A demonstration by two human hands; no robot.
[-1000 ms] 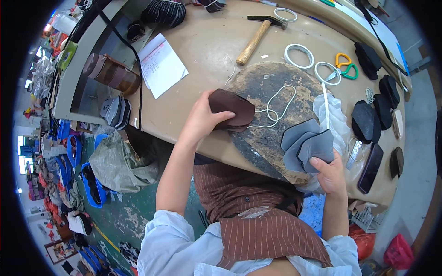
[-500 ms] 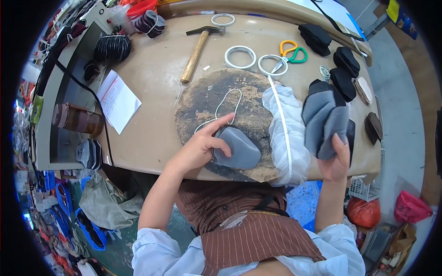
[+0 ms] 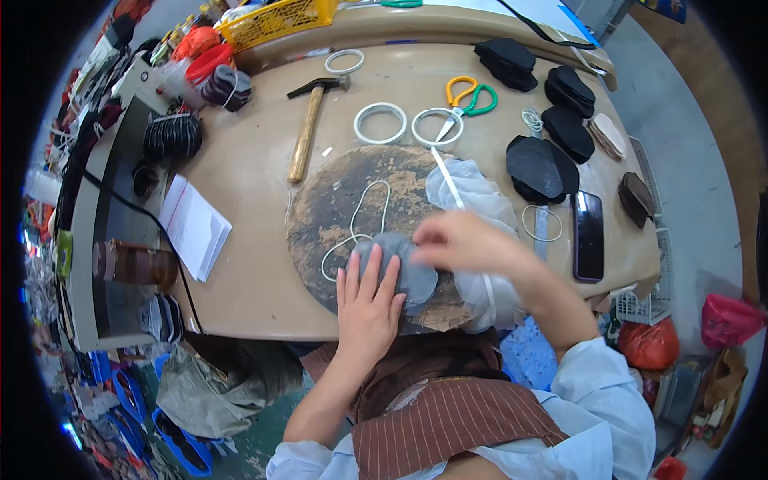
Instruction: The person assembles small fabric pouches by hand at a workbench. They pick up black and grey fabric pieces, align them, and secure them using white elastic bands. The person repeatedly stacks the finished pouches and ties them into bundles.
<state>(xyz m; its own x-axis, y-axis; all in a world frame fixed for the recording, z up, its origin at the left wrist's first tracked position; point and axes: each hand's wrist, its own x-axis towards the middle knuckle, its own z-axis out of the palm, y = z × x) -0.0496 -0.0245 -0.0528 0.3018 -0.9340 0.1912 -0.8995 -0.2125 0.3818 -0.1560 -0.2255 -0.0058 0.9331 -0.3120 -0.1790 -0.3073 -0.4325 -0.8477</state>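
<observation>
Curved grey pieces (image 3: 420, 282) of smooth sheet material lie near the front of a round, worn wooden block (image 3: 320, 212). My left hand (image 3: 366, 308) rests flat on them, its fingers stretched and a little apart. At their right edge is my right hand (image 3: 472, 242), blurred by motion with its fingers bent; whether it pinches anything does not show. A thin pale cord loop (image 3: 387, 200) lies on the block, beyond my left fingertips. Right of the block, partly behind my right forearm, is a bunch of sheer white material (image 3: 480, 196) with a white tape across it.
A hammer (image 3: 306, 132), tape rolls (image 3: 380, 124) and orange-and-green scissors (image 3: 464, 100) lie farther back. On the right are black stacked pieces (image 3: 542, 170), a phone (image 3: 588, 236) and a cord ring (image 3: 542, 224). A notepad (image 3: 196, 228) and a brown bottle (image 3: 136, 264) stand left.
My right hand has moved left from the table's right side, where it held a grey stack, to the block. My left hand has flattened onto the grey pieces. The phone is now uncovered.
</observation>
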